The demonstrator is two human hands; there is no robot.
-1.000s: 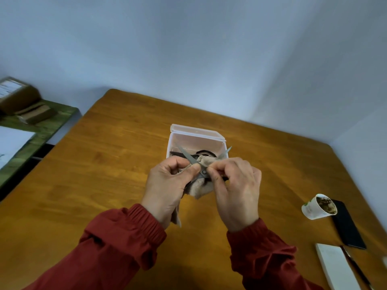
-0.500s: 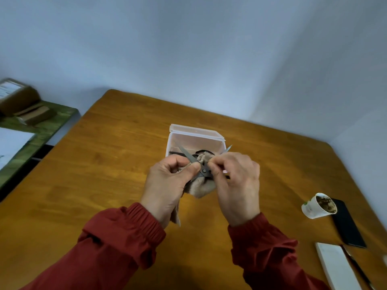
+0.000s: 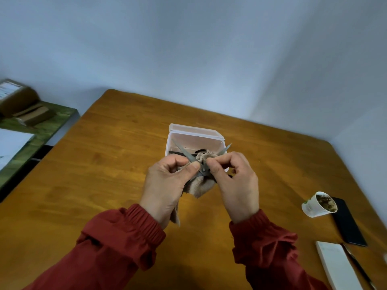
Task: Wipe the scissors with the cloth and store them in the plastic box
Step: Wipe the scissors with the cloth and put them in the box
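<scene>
While the scissors [image 3: 186, 153] are being held spread open just in front of the plastic box [image 3: 196, 141], the left hand [image 3: 167, 185] is pinching the cloth [image 3: 199, 187] against one blade, apparently wiping it, and the right hand [image 3: 236, 185] is gripping the scissors near the pivot.

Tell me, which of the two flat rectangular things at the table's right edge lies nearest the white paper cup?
The black glossy slab, right beside the white paper cup; the white pad lies farther off.

Loose rust-red jacket sleeves [image 3: 117, 243], creased and slightly shiny, end in gathered elastic cuffs [image 3: 144, 218].
</scene>
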